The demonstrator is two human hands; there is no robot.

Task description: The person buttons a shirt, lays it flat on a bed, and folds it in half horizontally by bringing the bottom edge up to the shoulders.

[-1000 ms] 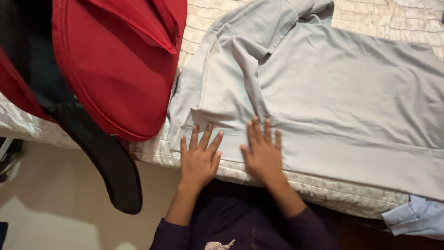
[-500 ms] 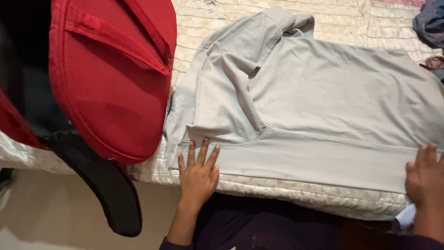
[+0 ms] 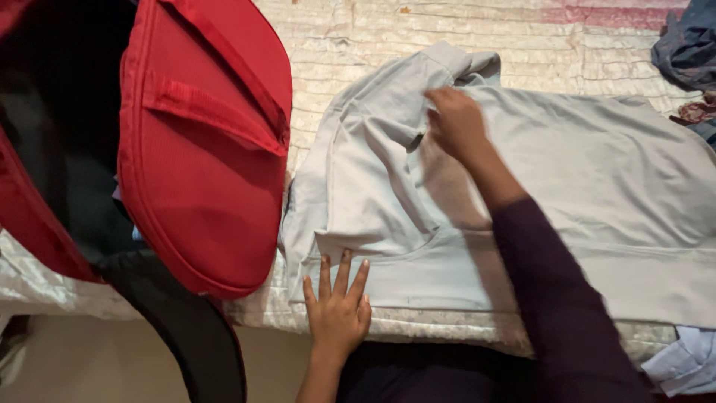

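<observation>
A: What's at the far left?

B: A red bag (image 3: 201,164), lid thrown open, dark inside. It takes up the left of the bed (image 3: 522,37), and its rim lies just beside the shirt's left edge, with only a thin strip of quilt between.

A: And the shirt?

B: A grey shirt (image 3: 597,172) spread flat across the bed, from beside the bag to the right border of the view. Its near edge runs close along the bed's front edge. A sleeve is folded in over the left part.

A: The hands?

B: The left hand (image 3: 339,310) lies flat on the shirt's near left corner, fingers apart and straight, palm at the bed's edge, gripping nothing. The right hand (image 3: 455,123) reaches across to the collar end, fingers curled down onto the cloth by the folded sleeve; whether they pinch it I cannot tell.

A: Any open room?

B: Bare quilt lies beyond the shirt, along the top. At the far right a dark heap of clothes (image 3: 686,45) sits near the shirt's upper corner, and a pale blue garment (image 3: 682,362) hangs at the bed's front edge, just under the shirt's near right end.
</observation>
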